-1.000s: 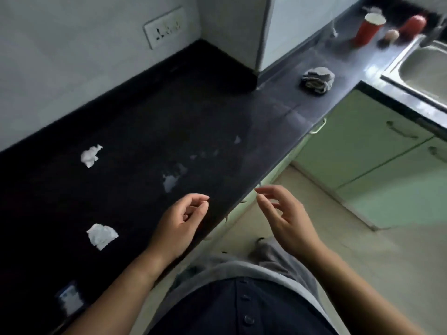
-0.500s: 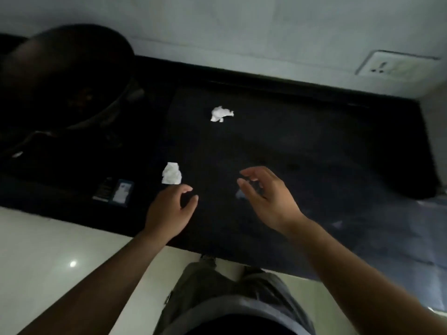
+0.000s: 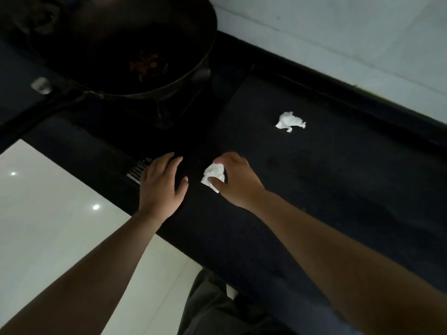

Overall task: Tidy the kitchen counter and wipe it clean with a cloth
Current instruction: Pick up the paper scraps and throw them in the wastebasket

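Observation:
The black kitchen counter (image 3: 338, 189) runs across the view. My right hand (image 3: 235, 181) pinches a crumpled white paper scrap (image 3: 212, 176) between thumb and fingers, right at the counter surface. A second crumpled white paper scrap (image 3: 290, 122) lies farther back toward the wall, apart from both hands. My left hand (image 3: 160, 184) lies flat on the counter with fingers spread, just left of the held scrap, holding nothing.
A large dark wok (image 3: 135, 44) with brownish residue stands on the stove at the upper left. A small label or barcode sticker (image 3: 139, 169) peeks out under my left fingers. The white floor (image 3: 48, 213) lies below the counter edge; the pale wall (image 3: 338, 32) is behind.
The view swung left toward the stove. My right hand moved left and closed on the nearer paper scrap. My left hand went flat onto the counter beside it.

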Demonstrator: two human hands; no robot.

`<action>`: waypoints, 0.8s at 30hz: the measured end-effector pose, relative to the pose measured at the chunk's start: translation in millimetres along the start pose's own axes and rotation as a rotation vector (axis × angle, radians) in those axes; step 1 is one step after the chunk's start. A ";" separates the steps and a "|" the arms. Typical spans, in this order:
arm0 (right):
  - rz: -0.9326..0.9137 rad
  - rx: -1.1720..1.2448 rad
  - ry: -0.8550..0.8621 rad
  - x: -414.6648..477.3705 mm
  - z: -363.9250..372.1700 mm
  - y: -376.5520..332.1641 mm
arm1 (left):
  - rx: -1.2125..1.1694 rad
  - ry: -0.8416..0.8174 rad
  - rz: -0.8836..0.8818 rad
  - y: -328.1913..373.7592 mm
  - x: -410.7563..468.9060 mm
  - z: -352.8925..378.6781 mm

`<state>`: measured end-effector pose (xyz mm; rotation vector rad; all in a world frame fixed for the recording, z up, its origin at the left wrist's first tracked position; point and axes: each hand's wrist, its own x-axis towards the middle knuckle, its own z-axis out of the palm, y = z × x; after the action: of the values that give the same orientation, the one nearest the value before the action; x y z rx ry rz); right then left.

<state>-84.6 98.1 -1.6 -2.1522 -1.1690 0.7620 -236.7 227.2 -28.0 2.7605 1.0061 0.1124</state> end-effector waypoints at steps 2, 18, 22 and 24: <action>-0.015 -0.042 -0.044 12.5 7.0 -2.1 | 0.013 -0.029 0.017 -9.2 7.3 6.2; 0.030 0.060 0.276 44.4 -33.0 30.1 | -0.079 -0.063 0.296 3.3 50.0 13.6; 0.069 0.053 0.430 55.3 -71.7 54.6 | -0.118 -0.111 0.394 43.1 91.7 24.7; 0.065 0.023 0.502 61.0 -87.3 68.6 | -0.121 -0.130 0.415 63.9 107.7 34.5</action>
<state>42.1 101.3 -3.8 -2.1930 -0.8238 0.2295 -109.3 243.1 -47.7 2.7782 0.3718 0.0508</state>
